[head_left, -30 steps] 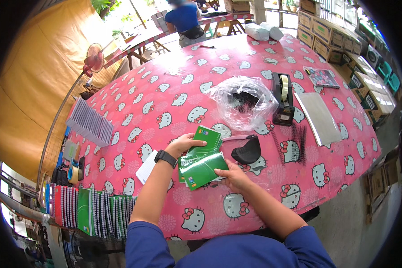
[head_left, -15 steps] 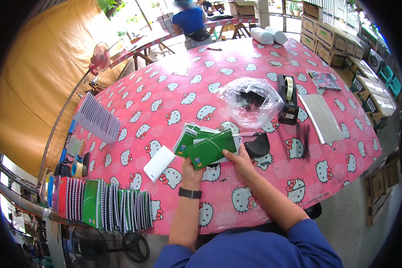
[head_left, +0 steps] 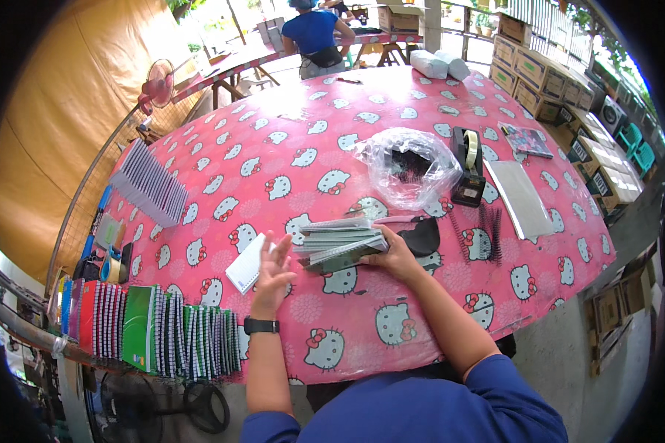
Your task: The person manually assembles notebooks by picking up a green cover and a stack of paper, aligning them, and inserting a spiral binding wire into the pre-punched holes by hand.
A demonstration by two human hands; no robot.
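My right hand [head_left: 396,256] grips a bundle of spiral notebooks [head_left: 340,244] by its right end. The bundle is turned so that its white and green edges face up, low over the table. Apart from it, to the left, my left hand [head_left: 275,267] is raised with its fingers spread and nothing in them. Beside that hand a loose white pad of pages [head_left: 245,264] lies flat on the pink table. A black tool with a pink part [head_left: 420,235], its kind unclear, lies just beyond my right hand.
A row of spiral notebooks [head_left: 174,332] stands at the near left, a stack of pads [head_left: 148,183] behind it. Farther right are a clear plastic bag [head_left: 410,170] of black coils, a tape dispenser [head_left: 468,168], loose black coils [head_left: 489,232] and a grey-white sheet [head_left: 519,199]. Another person [head_left: 310,37] works beyond the table.
My left hand has let go of the notebooks and moved left, opening its fingers. In my right hand the bundle has tipped from showing green covers to showing its edges.
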